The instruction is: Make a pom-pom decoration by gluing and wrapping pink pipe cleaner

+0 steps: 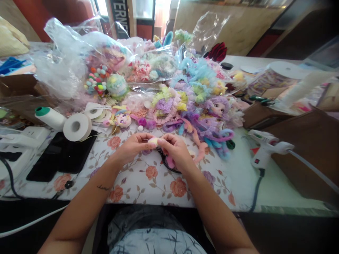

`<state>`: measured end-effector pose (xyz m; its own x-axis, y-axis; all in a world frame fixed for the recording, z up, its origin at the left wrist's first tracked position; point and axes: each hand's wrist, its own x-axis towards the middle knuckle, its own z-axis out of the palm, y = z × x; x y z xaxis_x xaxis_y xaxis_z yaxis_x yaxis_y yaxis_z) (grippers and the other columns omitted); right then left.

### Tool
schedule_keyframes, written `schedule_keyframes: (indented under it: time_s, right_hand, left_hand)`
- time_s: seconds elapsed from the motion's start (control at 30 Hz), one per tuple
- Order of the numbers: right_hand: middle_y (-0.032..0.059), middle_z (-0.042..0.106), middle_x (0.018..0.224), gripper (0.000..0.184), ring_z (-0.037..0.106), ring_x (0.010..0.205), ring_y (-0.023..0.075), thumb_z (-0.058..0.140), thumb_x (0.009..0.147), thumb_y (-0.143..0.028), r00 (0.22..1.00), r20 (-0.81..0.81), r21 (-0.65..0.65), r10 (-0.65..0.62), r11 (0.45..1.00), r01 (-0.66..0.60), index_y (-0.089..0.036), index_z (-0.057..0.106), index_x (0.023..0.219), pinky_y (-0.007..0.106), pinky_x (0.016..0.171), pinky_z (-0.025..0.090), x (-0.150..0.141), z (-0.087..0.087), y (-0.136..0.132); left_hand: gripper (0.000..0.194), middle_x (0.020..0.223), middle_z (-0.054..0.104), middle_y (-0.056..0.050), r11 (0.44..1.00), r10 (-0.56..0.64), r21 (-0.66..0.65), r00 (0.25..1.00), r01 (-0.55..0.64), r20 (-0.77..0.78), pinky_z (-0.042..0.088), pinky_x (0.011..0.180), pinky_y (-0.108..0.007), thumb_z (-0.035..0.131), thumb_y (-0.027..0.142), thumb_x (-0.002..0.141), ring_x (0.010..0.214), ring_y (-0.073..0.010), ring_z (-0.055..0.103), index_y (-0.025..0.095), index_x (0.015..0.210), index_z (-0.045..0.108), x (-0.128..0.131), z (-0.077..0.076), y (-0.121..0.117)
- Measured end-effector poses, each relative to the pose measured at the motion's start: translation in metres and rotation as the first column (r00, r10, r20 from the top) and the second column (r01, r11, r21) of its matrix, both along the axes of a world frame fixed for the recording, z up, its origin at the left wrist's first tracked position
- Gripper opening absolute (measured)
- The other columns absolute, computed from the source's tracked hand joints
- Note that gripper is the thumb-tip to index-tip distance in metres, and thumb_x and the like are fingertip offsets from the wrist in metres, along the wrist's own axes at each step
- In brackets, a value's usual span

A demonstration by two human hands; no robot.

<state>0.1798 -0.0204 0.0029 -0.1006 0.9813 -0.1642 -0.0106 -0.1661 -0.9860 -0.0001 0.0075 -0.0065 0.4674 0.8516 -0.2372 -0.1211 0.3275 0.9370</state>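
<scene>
Between the fingertips of both hands is a small pale yellow piece [153, 141], soft-looking, its exact kind too small to make out. My left hand [136, 146] pinches it from the left, and my right hand [176, 150] pinches it from the other side. Partly under my right hand lie a black-handled tool [167, 165], perhaps scissors, and something pink [170, 161]. Just beyond the hands are purple pompoms [142, 122], a small white ball [140, 128] and a doll head [124, 120] with yellow and pink trim.
A heap of pastel ruffles [196, 74] and plastic bags [60, 60] covers the back. Dark phones [76, 151], a white ribbon roll [77, 127] and a thread cone [50, 117] sit left. On the right are a glue gun [265, 148] and a cardboard box [307, 151].
</scene>
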Motion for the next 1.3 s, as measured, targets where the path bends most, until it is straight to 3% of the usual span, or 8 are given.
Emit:
schedule_keyframes:
  time_s: [0.33,0.5,0.7,1.07,1.3]
  right_hand:
    - [-0.0067,0.049,0.056,0.037,0.032,0.039,0.0051,0.069,0.080,-0.051,1.000,-0.025,-0.040,0.017,0.999,-0.018,-0.020,0.051,0.070,0.022,0.037,0.020,-0.001,0.000,-0.003]
    - [-0.0067,0.049,0.055,0.038,0.033,0.038,0.0049,0.068,0.081,-0.052,1.000,-0.018,-0.035,0.024,0.999,-0.025,-0.020,0.051,0.071,0.021,0.037,0.019,-0.002,-0.003,-0.003]
    - [-0.0053,0.050,0.057,0.036,0.038,0.046,0.0072,0.069,0.080,-0.050,0.999,-0.036,-0.001,-0.006,1.000,0.006,-0.020,0.052,0.070,0.021,0.042,0.025,-0.002,-0.003,-0.001]
    - [-0.0063,0.044,0.055,0.039,0.036,0.050,0.0090,0.071,0.077,-0.052,1.000,0.013,0.031,0.001,1.000,-0.002,-0.020,0.051,0.068,0.023,0.047,0.026,-0.006,-0.006,-0.002]
    - [-0.0060,0.044,0.056,0.038,0.038,0.052,0.0100,0.068,0.080,-0.052,1.000,0.004,0.071,-0.019,0.997,0.019,-0.020,0.050,0.069,0.024,0.050,0.028,-0.008,-0.010,-0.003]
  left_hand:
    - [0.026,0.070,0.065,-0.001,0.997,0.013,-0.080,0.982,0.002,0.191,0.042,0.062,-0.022,0.087,0.030,0.066,0.063,-0.0083,0.053,0.015,0.083,0.076,0.002,-0.004,0.002]
    - [0.025,0.065,0.064,0.000,0.996,0.041,-0.088,0.978,-0.023,0.206,0.042,0.061,-0.022,0.089,0.028,0.063,0.061,-0.0084,0.054,0.014,0.080,0.077,0.002,-0.010,0.002]
    - [0.028,0.075,0.067,-0.003,0.995,0.035,-0.101,0.968,-0.010,0.249,0.044,0.064,-0.021,0.085,0.034,0.068,0.066,-0.0097,0.056,0.014,0.086,0.077,0.004,-0.009,0.002]
    - [0.019,0.065,0.059,0.001,0.999,-0.002,0.033,0.996,-0.001,0.088,0.035,0.061,-0.024,0.078,0.032,0.076,0.061,-0.0092,0.048,0.014,0.077,0.071,0.004,-0.006,0.000]
    - [0.020,0.065,0.059,0.000,0.998,0.009,0.058,0.995,-0.015,0.102,0.038,0.062,-0.024,0.078,0.033,0.076,0.062,-0.0096,0.049,0.015,0.075,0.072,0.004,-0.009,0.000]
